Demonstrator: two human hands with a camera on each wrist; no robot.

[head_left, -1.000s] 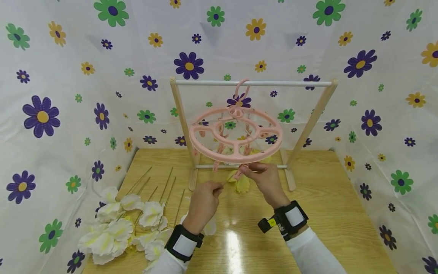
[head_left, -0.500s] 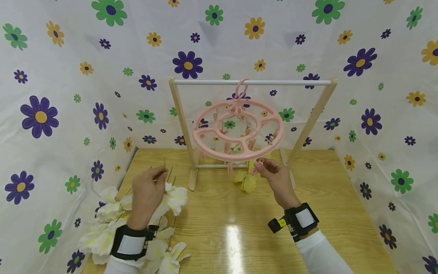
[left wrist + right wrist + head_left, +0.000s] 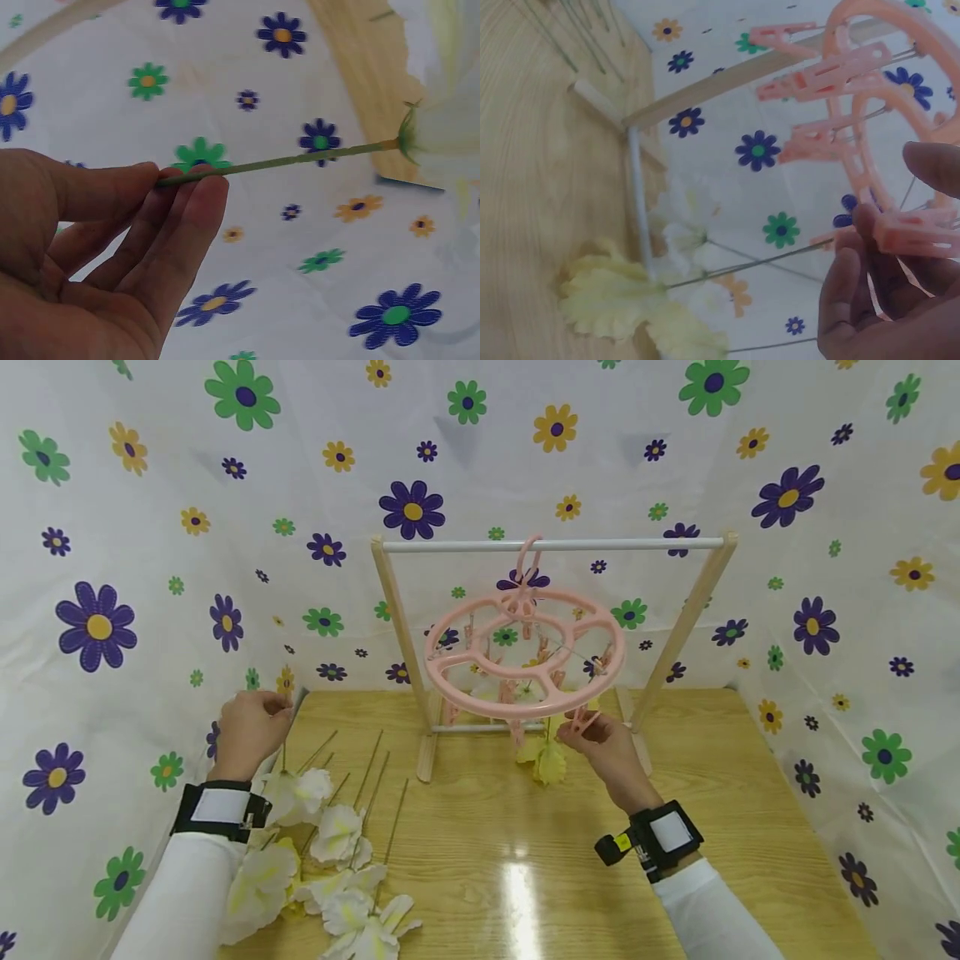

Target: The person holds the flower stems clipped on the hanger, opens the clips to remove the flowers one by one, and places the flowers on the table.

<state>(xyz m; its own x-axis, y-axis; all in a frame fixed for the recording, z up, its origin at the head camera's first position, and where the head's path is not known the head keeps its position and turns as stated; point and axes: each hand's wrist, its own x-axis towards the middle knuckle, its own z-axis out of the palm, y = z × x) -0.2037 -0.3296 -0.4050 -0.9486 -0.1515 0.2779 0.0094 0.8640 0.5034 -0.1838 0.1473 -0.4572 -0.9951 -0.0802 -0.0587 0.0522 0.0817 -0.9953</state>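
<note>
In the head view, a pink ring hanger [image 3: 517,710] hangs from the bar of a rack [image 3: 630,545]. Just below the hanger's near right edge, the right hand [image 3: 609,758] pinches a pink clip [image 3: 585,722] (one of several dangling about the hanger). A yellow flower [image 3: 550,765] hangs head down beneath the hanger, to the left of that hand. Well to the left of the hanger, the left hand [image 3: 253,732] holds a white flower [image 3: 297,795] by its stem, bloom downward, near loose white flowers [image 3: 367,935] lying on the table [image 3: 480,835].

In the left wrist view, thumb and fingertips meet in a narrow pinch at the end of the green stem [image 3: 300,158].

In the right wrist view, bent fingers grip the clip beside the hanger. The picture is soft there, so I can't say whether that clip is squeezed apart.
</note>
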